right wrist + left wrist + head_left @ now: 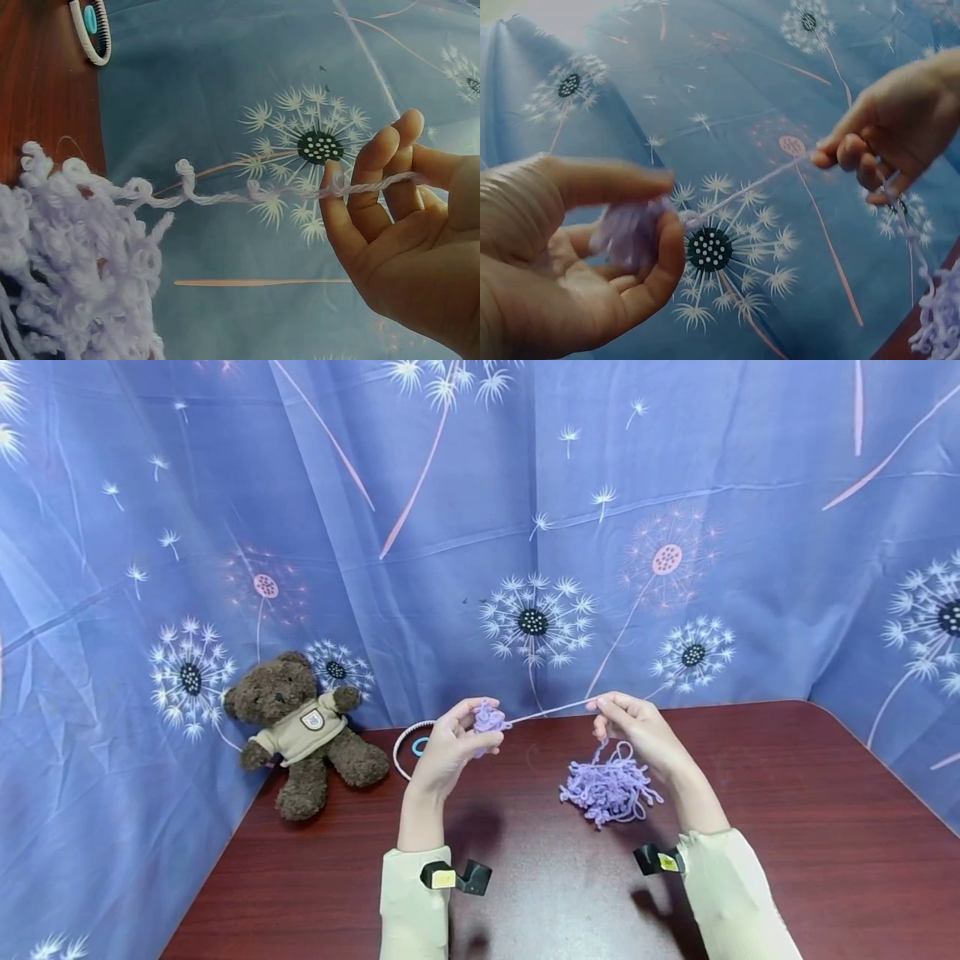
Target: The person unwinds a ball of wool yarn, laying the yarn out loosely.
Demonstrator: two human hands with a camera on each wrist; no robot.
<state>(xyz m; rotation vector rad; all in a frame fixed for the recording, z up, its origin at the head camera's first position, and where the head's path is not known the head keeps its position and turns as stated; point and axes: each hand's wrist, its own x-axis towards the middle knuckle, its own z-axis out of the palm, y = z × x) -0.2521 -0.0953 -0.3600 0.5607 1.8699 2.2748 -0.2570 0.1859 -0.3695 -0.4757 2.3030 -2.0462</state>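
A small wound bundle of lilac yarn [490, 718] sits in my left hand [448, 747], gripped between thumb and curled fingers. From it a strand of yarn [551, 710] runs taut to my right hand [637, 727], where the thumb and index finger pinch it. Past that pinch the strand crosses the right palm, as the right wrist view shows, and trails down with small kinks. It leads to a loose, curly heap of lilac yarn [611, 785] below the right hand. In the left wrist view the wound bundle [630, 232] is partly hidden by the thumb.
A brown teddy bear [300, 727] in a beige shirt leans against the blue dandelion curtain [450, 610] at the left. Behind the left hand lie a white hairband [400, 752] and a light-blue ring [420, 746] on the dark red table [787, 793].
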